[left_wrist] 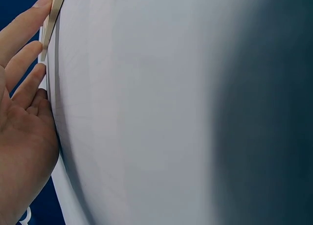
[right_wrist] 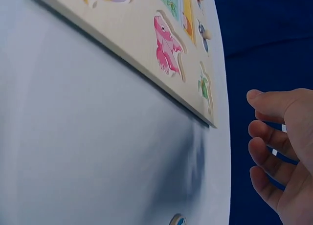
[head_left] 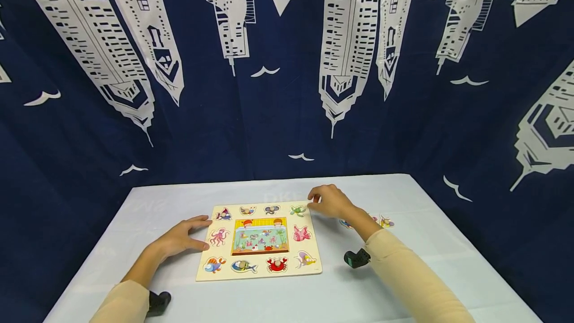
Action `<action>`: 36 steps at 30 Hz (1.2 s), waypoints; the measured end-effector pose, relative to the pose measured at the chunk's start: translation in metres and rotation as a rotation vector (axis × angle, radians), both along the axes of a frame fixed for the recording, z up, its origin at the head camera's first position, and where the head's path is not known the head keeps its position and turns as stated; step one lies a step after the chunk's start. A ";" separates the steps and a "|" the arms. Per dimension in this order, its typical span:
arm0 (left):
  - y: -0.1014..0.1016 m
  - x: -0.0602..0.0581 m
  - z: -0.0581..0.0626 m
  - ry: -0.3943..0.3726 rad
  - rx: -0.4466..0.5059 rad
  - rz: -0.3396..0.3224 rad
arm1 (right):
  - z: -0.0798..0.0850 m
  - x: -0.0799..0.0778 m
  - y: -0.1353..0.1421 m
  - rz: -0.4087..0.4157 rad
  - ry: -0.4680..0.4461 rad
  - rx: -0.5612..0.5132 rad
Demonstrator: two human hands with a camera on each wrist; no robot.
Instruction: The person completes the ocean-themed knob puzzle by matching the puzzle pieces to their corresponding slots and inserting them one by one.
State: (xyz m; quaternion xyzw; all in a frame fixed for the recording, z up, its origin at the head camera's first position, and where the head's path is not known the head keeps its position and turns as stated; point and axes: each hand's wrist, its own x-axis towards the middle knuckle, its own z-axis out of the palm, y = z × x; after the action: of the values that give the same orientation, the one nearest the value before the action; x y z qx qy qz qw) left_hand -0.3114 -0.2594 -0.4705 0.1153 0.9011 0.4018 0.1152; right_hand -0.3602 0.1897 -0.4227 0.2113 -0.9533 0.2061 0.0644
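Note:
A wooden peg puzzle board (head_left: 215, 275) with sea-animal pictures lies on the table. My left hand (head_left: 181, 237) rests against its left edge; in the left wrist view, fingertips of the left hand (left_wrist: 24, 112) touch the board edge (left_wrist: 53, 22). My right hand (head_left: 331, 201) hovers by the top right corner, fingers loosely bent, holding nothing. The right wrist view shows this right hand (right_wrist: 286, 146) apart from the board (right_wrist: 112, 41). Knobbed pieces, including a crab (head_left: 277, 264) and a blue fish (head_left: 243, 266), sit in recesses. The turtle recess (right_wrist: 204, 88) and pink fish recess (right_wrist: 167, 46) show no knobs.
Loose puzzle pieces, among them a yellowish one (head_left: 386, 222) and a bluish one (head_left: 346, 224), lie right of the board, partly behind the right forearm. A white cloth covers the table (head_left: 251, 303). A dark blue curtain (head_left: 269, 123) with white building prints hangs behind.

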 end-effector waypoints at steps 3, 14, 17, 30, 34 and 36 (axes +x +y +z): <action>0.000 0.001 0.001 -0.004 0.000 0.001 | 0.002 0.003 0.009 0.007 0.002 -0.011; -0.001 0.001 0.001 -0.001 0.005 0.002 | 0.001 0.017 0.041 0.008 -0.003 -0.044; 0.000 0.000 0.000 0.000 0.002 0.003 | -0.001 0.021 0.052 0.000 -0.015 -0.044; 0.001 -0.001 -0.001 0.006 -0.014 0.012 | -0.029 0.040 0.091 -0.023 -0.042 -0.047; -0.001 -0.002 -0.002 0.001 -0.015 0.017 | -0.036 0.042 0.096 -0.027 -0.044 -0.035; -0.001 -0.002 -0.002 -0.002 -0.011 0.015 | -0.038 0.042 0.099 -0.027 -0.048 -0.034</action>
State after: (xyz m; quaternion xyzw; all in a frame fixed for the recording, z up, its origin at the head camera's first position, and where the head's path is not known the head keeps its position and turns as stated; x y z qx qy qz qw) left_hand -0.3129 -0.2599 -0.4721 0.1075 0.9041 0.3976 0.1139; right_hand -0.3182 0.2883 -0.4603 0.1922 -0.9537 0.2265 0.0478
